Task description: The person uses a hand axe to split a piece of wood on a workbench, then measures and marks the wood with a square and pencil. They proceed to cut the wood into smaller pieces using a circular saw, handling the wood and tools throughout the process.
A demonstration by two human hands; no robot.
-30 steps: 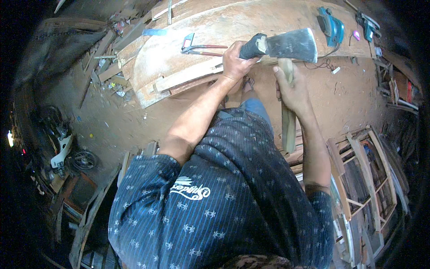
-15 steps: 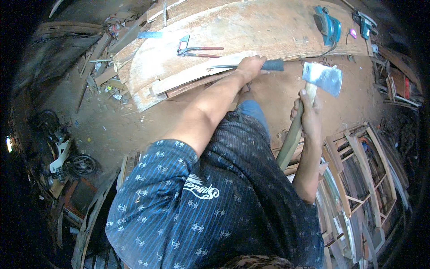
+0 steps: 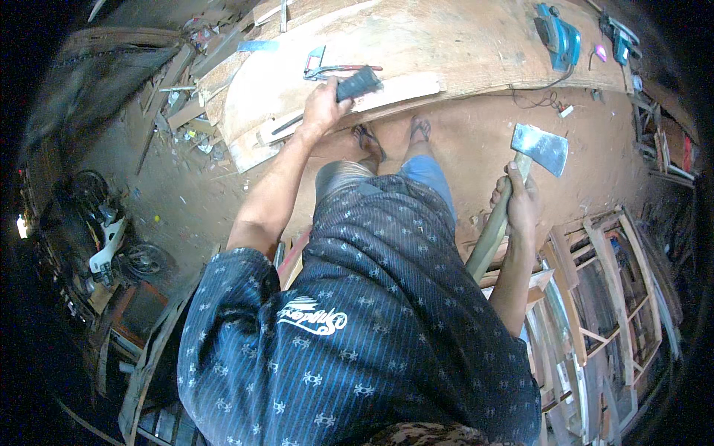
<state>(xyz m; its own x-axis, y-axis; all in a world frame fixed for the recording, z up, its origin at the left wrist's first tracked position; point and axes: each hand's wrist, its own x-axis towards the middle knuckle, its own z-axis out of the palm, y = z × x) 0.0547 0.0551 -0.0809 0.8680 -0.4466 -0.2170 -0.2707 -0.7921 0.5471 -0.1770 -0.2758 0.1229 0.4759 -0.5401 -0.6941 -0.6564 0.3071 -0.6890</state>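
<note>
My left hand (image 3: 321,111) is closed round a tool with a thick black grip (image 3: 358,83) and a thin dark shaft. Its exact kind is not clear. It is over the near edge of a wooden worktop (image 3: 439,41), above a pale wood strip (image 3: 405,91). Just beyond the grip lies a red-handled hand tool (image 3: 342,70) with a metal frame. Off to the right of the worktop, my right hand (image 3: 518,197) grips an axe (image 3: 541,149) by its wooden handle, just below the head, which points away from me.
Towards the worktop's far right rests a teal power tool (image 3: 558,37) with a cord; another teal tool (image 3: 621,44) stands beyond it. A blue strip (image 3: 257,46) lies far left. Wooden frames (image 3: 602,297) stack at near right, and a motorbike (image 3: 111,238) is at left.
My left hand has moved left along the worktop with the black-gripped tool, which now slants. My right hand and the axe have hardly shifted.
</note>
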